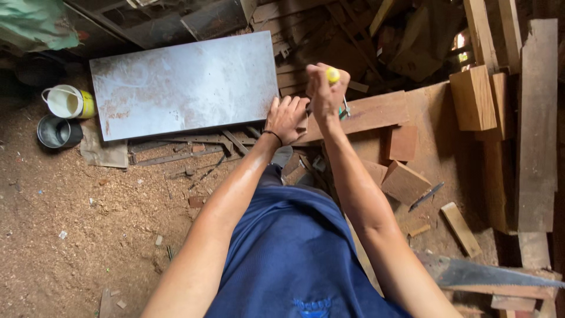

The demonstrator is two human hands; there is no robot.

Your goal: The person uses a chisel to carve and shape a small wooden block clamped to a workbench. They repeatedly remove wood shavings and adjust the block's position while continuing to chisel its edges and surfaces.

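Observation:
My right hand (pixel 325 91) is closed around a tool with a yellow handle end (pixel 333 75), held upright over a reddish wooden plank (pixel 376 111). A bit of green and metal shows beside the fist; the tool's tip is hidden. My left hand (pixel 286 119) lies flat, fingers spread, pressing a small wooden piece at the plank's near-left end, just beside the corner of a grey metal sheet (pixel 185 82). A dark band circles my left wrist.
Wood blocks (pixel 405 181) and offcuts (pixel 472 97) lie on the board to the right, with long planks (pixel 537 118) at the far right. A handsaw (pixel 482 274) rests at lower right. A white cup (pixel 67 101) and dark pot (pixel 57 132) stand on the sawdust floor, left.

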